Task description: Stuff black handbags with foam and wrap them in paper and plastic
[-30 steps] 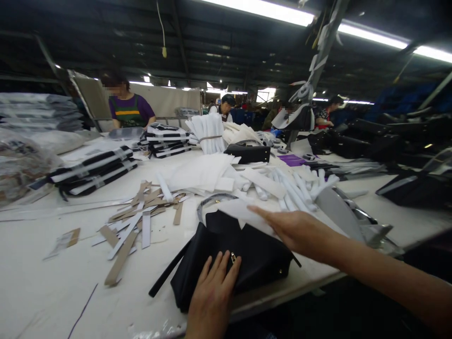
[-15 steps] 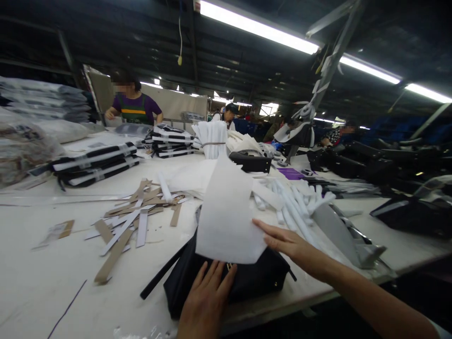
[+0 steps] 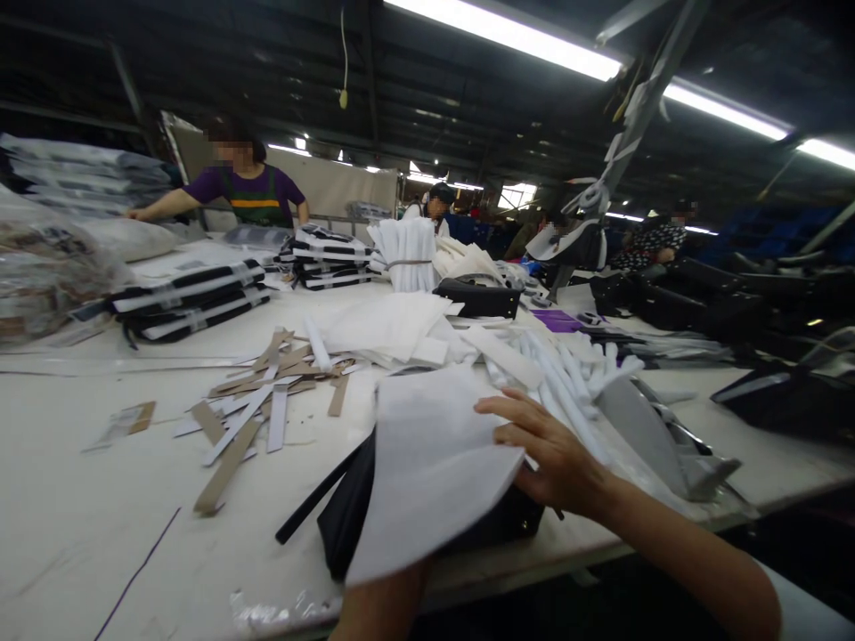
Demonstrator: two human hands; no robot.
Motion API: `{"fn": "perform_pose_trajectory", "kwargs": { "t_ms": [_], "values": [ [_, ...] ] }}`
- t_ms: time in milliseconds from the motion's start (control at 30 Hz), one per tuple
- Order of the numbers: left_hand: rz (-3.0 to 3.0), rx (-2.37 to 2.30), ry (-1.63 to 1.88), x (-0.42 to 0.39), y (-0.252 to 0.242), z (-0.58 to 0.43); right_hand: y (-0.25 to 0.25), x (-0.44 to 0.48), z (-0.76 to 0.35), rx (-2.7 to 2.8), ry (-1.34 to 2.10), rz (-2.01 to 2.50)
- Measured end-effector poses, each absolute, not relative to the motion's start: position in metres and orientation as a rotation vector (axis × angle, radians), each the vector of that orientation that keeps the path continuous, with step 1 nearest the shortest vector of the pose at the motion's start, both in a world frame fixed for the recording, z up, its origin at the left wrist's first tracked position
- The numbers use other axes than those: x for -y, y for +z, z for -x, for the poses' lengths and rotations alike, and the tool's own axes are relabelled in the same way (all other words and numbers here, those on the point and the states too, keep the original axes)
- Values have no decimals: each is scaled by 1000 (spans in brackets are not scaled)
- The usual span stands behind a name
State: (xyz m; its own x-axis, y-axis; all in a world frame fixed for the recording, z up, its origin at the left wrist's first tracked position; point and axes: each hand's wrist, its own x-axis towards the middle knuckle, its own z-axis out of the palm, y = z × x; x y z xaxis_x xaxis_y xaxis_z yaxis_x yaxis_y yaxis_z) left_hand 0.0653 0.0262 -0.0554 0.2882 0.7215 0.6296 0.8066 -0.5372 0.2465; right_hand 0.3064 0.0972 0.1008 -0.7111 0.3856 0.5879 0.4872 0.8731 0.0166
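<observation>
A white padding sheet [image 3: 434, 463] lies slanted over a black bag [image 3: 351, 507] near the table's front edge. Its lower edge bends toward me and hides most of the bag. My right hand [image 3: 544, 445] has the sheet's right edge between the fingers, which lie on top, and the thumb, which is partly behind. Of my left hand [image 3: 387, 598] only the wrist area shows below the sheet. Its fingers are covered by the sheet, so what they touch is hidden. A black strap [image 3: 313, 499] sticks out from the bag's left side.
Cardboard strips [image 3: 260, 401] lie scattered left of the bag. Behind it are more white sheets [image 3: 394, 325], white foam rolls [image 3: 554, 374] and a tied white bundle [image 3: 404, 258]. Flat black packed bags [image 3: 193, 303] are stacked at left. A co-worker [image 3: 257, 191] stands across the table.
The white sheet has come down and toward me over the bag, covering my left hand's fingers. My right hand's fingers have bent at the sheet's edge. The co-worker's arm now stretches out leftward.
</observation>
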Motion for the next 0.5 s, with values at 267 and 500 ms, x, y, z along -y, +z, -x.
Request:
{"fn": "perform_pose_trajectory", "kwargs": {
  "t_ms": [267,500],
  "values": [
    [2468,1348,-894,-29,-33,-67,119,-66,-282,2279,-415,921],
    [2481,1331,-877,-29,-33,-66,92,-64,-266,2948,486,1273]
  ]
}}
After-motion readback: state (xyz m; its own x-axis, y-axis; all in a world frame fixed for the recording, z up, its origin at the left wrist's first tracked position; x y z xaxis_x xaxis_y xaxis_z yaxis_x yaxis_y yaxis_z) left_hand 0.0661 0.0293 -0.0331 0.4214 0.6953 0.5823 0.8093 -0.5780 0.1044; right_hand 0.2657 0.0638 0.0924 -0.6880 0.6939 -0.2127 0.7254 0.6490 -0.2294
